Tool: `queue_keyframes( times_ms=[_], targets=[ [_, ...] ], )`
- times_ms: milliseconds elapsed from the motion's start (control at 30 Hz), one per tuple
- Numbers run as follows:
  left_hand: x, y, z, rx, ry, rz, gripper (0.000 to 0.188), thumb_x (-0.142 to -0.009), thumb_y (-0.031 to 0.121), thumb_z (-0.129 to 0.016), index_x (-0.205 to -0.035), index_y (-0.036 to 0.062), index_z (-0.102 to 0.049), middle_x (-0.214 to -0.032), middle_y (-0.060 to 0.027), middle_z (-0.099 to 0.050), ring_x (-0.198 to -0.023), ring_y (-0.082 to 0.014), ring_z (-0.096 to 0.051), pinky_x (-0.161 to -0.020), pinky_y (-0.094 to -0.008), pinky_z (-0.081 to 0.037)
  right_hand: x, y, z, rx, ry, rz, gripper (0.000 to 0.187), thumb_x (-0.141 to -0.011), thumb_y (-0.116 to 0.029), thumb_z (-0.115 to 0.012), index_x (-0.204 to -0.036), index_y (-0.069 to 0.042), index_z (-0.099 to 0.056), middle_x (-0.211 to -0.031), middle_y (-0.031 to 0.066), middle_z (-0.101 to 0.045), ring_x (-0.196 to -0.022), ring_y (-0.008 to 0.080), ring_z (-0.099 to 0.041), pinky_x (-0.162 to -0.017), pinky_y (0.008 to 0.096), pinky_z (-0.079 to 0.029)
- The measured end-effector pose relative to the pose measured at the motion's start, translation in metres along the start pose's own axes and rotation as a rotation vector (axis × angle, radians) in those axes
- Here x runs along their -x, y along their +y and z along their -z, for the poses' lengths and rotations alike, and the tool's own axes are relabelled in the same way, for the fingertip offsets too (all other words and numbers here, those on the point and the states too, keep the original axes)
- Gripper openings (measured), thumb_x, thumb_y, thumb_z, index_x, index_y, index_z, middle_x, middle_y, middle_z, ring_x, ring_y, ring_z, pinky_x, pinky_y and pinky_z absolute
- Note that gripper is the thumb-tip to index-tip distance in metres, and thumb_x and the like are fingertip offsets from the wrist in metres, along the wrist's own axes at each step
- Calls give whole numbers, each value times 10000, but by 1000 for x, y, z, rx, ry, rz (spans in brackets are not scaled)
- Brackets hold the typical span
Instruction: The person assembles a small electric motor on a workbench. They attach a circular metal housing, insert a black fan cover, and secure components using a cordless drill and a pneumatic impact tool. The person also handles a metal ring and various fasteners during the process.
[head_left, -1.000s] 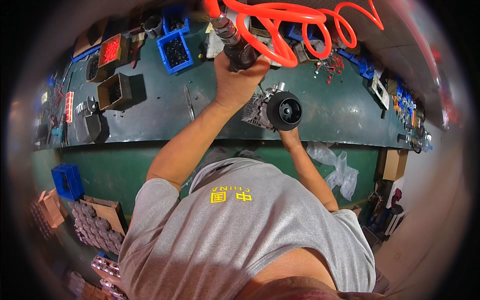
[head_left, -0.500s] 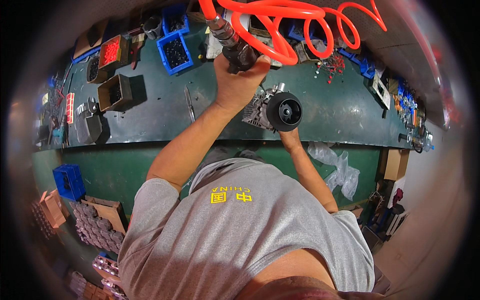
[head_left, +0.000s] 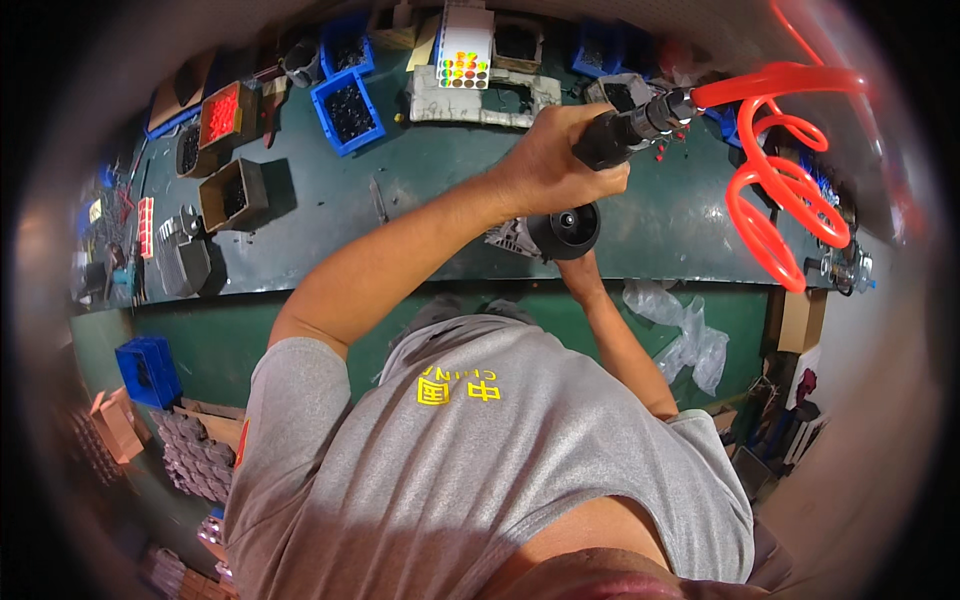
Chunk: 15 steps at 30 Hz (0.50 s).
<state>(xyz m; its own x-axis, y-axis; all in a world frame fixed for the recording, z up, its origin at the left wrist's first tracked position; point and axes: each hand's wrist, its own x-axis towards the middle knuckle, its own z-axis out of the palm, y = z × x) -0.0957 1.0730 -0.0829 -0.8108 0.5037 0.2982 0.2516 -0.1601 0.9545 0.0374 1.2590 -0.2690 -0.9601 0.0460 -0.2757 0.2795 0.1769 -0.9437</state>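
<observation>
My left hand [head_left: 560,165] is wrapped round a black air tool [head_left: 608,140], which tilts to the right over the bench. A metal coupling joins it to a coiled red hose [head_left: 770,92]. Just below the tool, a finned metal motor unit [head_left: 512,238] with a round black hollow wheel [head_left: 575,232] rests on or just over the bench's near part. My right hand [head_left: 577,272] grips this unit from the near side, its fingertips hidden behind the wheel. The tool's working end is hidden by my left hand.
Blue bins [head_left: 348,112] of small black parts stand at the back left, near a box of red pieces [head_left: 222,115] and a brown box [head_left: 235,195]. A slim metal tool [head_left: 378,200] lies mid-bench. A padded white frame [head_left: 430,103] sits behind. Plastic bags [head_left: 690,335] hang below the edge.
My left hand has carried the air tool to the right and nearer, over the motor unit. The hose has swung right. My right hand and the unit have barely moved.
</observation>
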Motion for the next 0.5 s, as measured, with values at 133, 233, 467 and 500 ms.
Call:
queue_keyframes(
  times_ms=[133, 233, 467, 500],
  targets=[
    [-7, 2, -7, 56, 3, 25, 187, -824, 89, -758, -960, 28, -646, -832, 15, -652, -793, -73, -605, -741, -280, -512, 6, -19, -2, -35, 22, -63, 465, -884, -220, -749, -1285, -29, -613, -1198, 60, -676, -1080, 185, -624, -976, 345, -494],
    [-8, -2, -6, 13, -7, 33, 187, -825, 88, -762, -959, 24, -649, -844, 11, -657, -797, -75, -612, -737, -275, -515, 3, -37, -7, 27, 9, 120, 480, -888, -209, -738, -1306, -20, -598, -1178, 81, -681, -1075, 218, -634, -991, 358, -494],
    [-12, -2, -14, -7, 74, 74, 162, -818, 68, -754, -935, 24, -651, -807, 12, -659, -743, -73, -610, -693, -273, -509, -2, -27, 6, -61, -43, 107, 707, -830, -162, -815, -1438, -22, -484, -1403, 120, -548, -1287, 236, -543, -1107, 362, -432],
    [-13, 1, -15, 13, 41, 59, 143, -825, 56, -753, -925, 27, -655, -805, 12, -658, -735, -70, -610, -689, -267, -508, -5, -10, 8, -69, -35, 130, 759, -818, -167, -829, -1463, -22, -455, -1414, 118, -540, -1301, 234, -535, -1121, 362, -422]
  ],
)
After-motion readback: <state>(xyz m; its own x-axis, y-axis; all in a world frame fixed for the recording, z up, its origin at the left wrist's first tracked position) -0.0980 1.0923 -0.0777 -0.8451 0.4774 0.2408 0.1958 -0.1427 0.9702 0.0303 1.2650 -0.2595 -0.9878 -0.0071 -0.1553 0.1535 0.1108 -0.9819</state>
